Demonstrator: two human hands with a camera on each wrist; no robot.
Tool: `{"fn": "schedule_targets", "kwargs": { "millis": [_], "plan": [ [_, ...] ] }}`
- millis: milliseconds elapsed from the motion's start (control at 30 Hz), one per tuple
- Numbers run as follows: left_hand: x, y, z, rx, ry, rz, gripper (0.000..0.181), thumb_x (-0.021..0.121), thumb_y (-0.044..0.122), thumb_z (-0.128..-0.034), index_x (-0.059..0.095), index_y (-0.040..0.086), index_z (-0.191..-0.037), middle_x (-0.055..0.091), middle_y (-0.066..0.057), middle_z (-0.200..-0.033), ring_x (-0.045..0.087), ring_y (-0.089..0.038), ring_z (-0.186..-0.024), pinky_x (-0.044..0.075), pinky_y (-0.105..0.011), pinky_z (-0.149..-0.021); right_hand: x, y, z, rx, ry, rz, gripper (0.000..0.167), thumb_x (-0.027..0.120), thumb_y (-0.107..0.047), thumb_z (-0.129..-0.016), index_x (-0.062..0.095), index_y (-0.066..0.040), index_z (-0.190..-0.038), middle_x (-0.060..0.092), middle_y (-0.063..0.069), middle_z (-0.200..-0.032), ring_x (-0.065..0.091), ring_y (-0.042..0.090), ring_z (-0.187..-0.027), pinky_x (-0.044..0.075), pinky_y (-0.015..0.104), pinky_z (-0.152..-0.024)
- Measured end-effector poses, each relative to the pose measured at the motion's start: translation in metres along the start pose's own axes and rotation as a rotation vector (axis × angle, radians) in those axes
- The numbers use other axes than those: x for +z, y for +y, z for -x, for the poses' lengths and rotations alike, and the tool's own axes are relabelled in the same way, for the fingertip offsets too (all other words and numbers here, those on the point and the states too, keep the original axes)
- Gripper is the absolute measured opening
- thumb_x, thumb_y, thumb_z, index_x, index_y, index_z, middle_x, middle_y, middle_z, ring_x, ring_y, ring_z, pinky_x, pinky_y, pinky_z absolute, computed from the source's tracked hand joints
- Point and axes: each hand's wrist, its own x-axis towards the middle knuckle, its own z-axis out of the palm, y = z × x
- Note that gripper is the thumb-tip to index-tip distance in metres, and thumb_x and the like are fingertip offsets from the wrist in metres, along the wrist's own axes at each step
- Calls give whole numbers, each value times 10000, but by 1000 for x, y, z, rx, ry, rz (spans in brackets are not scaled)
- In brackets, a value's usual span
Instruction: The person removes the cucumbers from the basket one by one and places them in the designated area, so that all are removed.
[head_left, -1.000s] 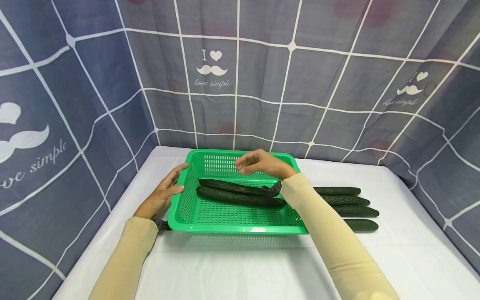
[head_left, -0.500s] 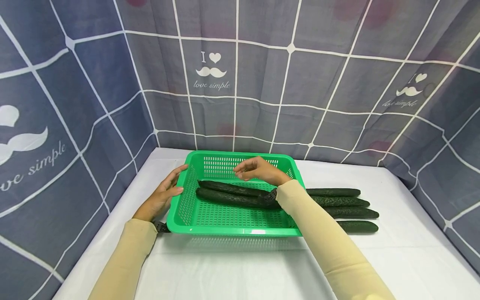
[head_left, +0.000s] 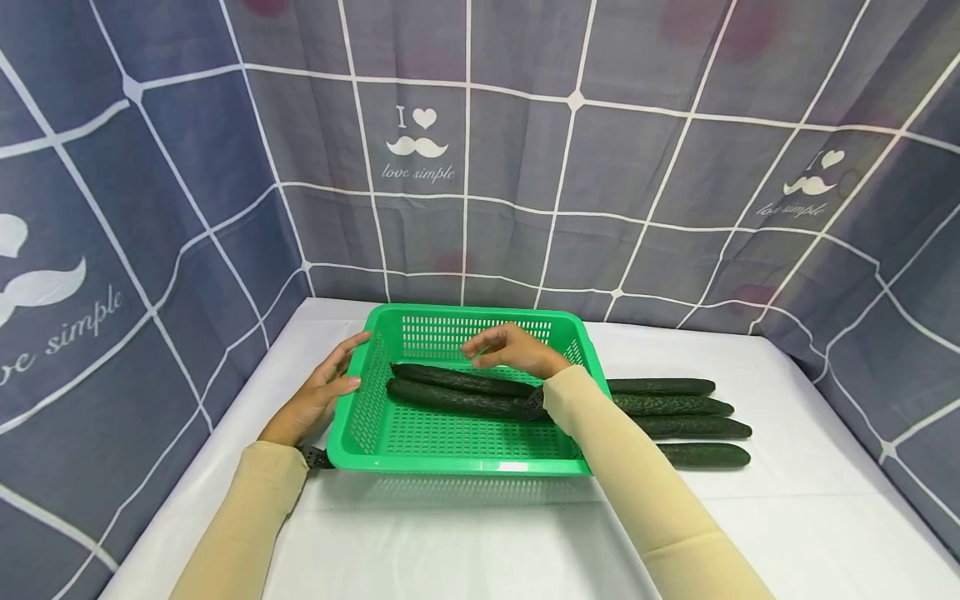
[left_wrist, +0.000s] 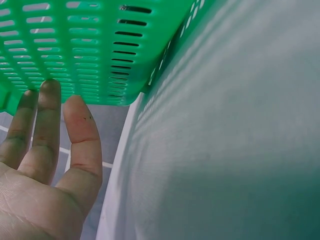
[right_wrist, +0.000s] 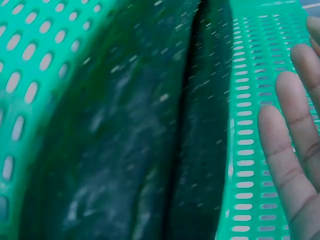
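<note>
A green plastic basket (head_left: 457, 463) with slotted walls stands on the white table. Two dark green cucumbers lie side by side in it, the back cucumber (head_left: 457, 379) touching the front cucumber (head_left: 450, 402). My left hand (head_left: 318, 392) rests against the basket's left side; the left wrist view has its extended fingertips (left_wrist: 49, 95) at the slotted outer wall. Over the basket's right half hovers my right hand (head_left: 517, 352), loosely bent and holding nothing. In the right wrist view its fingers (right_wrist: 287, 145) are apart from the cucumbers, beside them.
Several more cucumbers (head_left: 693, 427) lie in a row on the table (head_left: 795, 475), right of the basket and partly hidden by my right sleeve (head_left: 637, 475). A grey checked curtain (head_left: 517, 167) closes off the back and both sides.
My right hand has come down a little and slightly nearer to me over the basket, with its forearm shifting left. The left hand and the cucumbers keep their places.
</note>
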Motion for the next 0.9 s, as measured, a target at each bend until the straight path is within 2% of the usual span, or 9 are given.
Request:
{"fn": "schedule_targets", "kwargs": {
  "millis": [400,733,900],
  "plan": [
    [-1,-1,0,-3,1,-2,746,602,135,-1003,337,216,-1695,-108,-176,-1800,-215,-443,-1620,-90,-790,-1195,5,9,-3,120,14,85,395,736,-3,-1003,676,77,-1386,685,216,-1409,669,316,-1283,520,460,-1108],
    [0,0,1,-5,4,-4,757,605,148,-1000,323,203,-1701,-115,-171,-1801,-215,-438,-1622,-89,-790,-1196,9,9,-2,190,26,159,359,757,-50,-1002,720,33,-1350,736,151,-1314,656,300,-1269,504,492,-1123],
    [2,0,1,-7,2,13,755,600,161,-1011,308,205,-1706,-50,-177,-1800,-158,-433,-1633,-21,-771,-1211,9,11,-3,213,6,212,355,776,-92,-998,731,17,-1333,737,128,-1304,649,292,-1272,491,494,-1136]
  ]
}}
